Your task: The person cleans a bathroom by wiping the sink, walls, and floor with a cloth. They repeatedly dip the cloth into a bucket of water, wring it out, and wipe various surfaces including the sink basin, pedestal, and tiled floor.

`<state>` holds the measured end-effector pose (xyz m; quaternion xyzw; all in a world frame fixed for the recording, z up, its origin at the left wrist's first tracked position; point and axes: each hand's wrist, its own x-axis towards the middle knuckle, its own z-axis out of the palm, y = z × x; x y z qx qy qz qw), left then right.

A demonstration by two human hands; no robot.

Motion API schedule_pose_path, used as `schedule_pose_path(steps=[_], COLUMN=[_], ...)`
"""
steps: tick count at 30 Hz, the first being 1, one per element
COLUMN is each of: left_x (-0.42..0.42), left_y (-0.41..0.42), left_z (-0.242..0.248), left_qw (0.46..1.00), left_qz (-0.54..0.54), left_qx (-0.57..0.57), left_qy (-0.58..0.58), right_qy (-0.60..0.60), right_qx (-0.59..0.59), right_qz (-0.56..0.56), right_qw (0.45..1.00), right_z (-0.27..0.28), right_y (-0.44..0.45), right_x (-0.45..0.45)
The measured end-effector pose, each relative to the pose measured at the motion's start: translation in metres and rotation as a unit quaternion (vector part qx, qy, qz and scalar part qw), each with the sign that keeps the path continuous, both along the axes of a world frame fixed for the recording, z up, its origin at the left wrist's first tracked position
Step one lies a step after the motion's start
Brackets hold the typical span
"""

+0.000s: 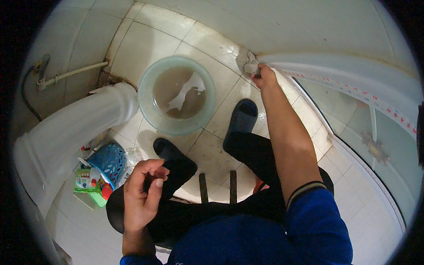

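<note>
My right hand (263, 77) reaches far forward and grips a crumpled, wet-looking greyish cloth (251, 66). The cloth presses where the floor tiles meet the foot of the pale wall, beside the end of a white ledge. Above my left knee hangs my left hand (145, 190), its fingers loosely curled and the thumb apart, with nothing visible in it. A translucent plastic basin (145, 76) stands on the floor ahead of me. It holds cloudy brownish water (165, 86) that reflects light.
A white pedestal (82, 116) lies left of the basin. Behind it are a blue perforated plastic basket (111, 162) and a green packet (84, 180). A thin pipe (76, 72) runs along the left wall. On the right is a framed glass panel (357, 129). My dark slippers (243, 114) rest on the tiles.
</note>
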<state>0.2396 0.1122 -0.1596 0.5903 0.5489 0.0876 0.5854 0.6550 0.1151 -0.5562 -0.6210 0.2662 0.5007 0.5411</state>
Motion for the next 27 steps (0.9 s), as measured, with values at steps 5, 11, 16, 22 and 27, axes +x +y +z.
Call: schedule_pose_path(steps=[5, 11, 16, 22, 27], left_x=[0.001, 0.014, 0.001, -0.004, -0.006], left_y=[-0.006, 0.002, -0.005, 0.0, -0.002], left_z=[0.002, 0.012, 0.005, 0.005, 0.005], left_qw=[0.999, 1.0, 1.0, 1.0, 1.0], left_qz=[0.005, -0.006, -0.011, -0.011, 0.001], left_qx=[0.02, 0.013, 0.012, 0.0, 0.002], left_qy=[-0.027, -0.009, -0.006, 0.002, -0.007], right_qy=[-0.123, -0.106, -0.106, -0.055, -0.097], right_qx=[0.033, -0.028, -0.076, -0.09, -0.092], right_qz=[0.115, 0.112, 0.112, 0.167, 0.142], right_qw=[0.985, 0.988, 0.985, 0.98, 0.981], right_z=[0.046, 0.023, 0.0, -0.033, -0.024], right_y=[-0.018, -0.056, -0.032, -0.016, -0.001], right_x=[-0.036, -0.042, -0.013, 0.006, -0.006])
